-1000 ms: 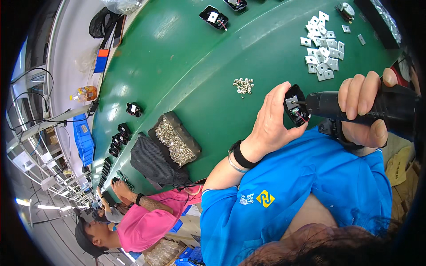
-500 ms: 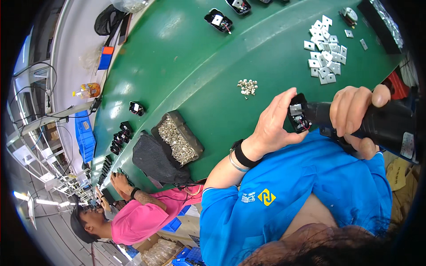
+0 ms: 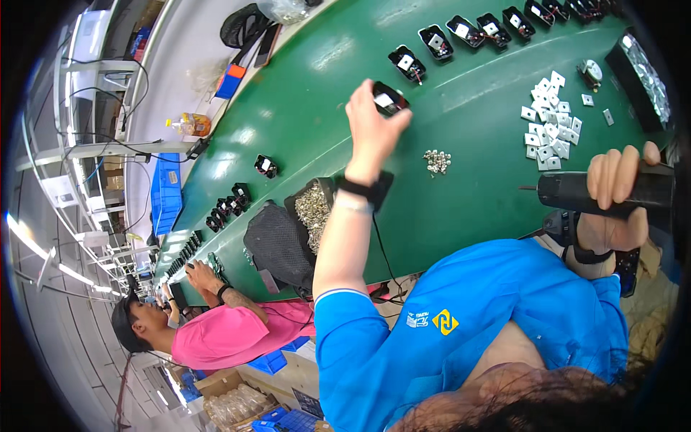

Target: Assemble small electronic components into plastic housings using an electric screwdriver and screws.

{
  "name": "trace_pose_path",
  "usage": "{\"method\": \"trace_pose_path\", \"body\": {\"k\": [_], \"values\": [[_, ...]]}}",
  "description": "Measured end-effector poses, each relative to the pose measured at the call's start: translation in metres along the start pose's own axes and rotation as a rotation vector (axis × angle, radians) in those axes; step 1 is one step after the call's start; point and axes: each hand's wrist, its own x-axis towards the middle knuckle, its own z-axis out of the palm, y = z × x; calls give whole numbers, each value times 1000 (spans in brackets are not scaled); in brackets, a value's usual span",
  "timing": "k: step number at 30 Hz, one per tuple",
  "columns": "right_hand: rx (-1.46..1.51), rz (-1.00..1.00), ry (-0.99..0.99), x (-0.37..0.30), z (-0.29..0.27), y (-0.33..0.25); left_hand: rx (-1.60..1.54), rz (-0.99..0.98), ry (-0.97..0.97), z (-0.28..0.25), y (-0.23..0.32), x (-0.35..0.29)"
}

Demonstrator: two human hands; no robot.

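My left hand (image 3: 372,133) is stretched out over the green bench and grips a small black plastic housing (image 3: 391,101). A pale square plate and a bit of red wire show inside it. In my right hand (image 3: 619,180) is a black electric screwdriver (image 3: 576,190), held near the bench's front edge. Its thin bit points left, touching nothing. Between the hands lie a small heap of screws (image 3: 437,163) and, farther right, a pile of square metal plates (image 3: 551,129) with holes.
A row of similar black housings (image 3: 436,42) runs along the far side. At the right are a round metal part (image 3: 591,73) and a black box (image 3: 640,83). A screw-filled bin (image 3: 314,209) stands left, by a black mesh bag (image 3: 277,241). A co-worker in pink (image 3: 230,335) sits farther left.
My left hand has carried the housing away from the screwdriver, up and left across the bench. My right hand has lowered slightly with the screwdriver, whose bit is now exposed. The view has shifted.
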Motion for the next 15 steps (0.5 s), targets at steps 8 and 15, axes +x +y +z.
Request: {"method": "trace_pose_path", "body": {"k": [8, 15], "values": [[8, 49, 25, -8, -11, -3, 321, 39, 65, -2, -22, 10], [27, 111, 29, -4, -27, -10, -144, -64, -1246, -88, 53, -194]]}}
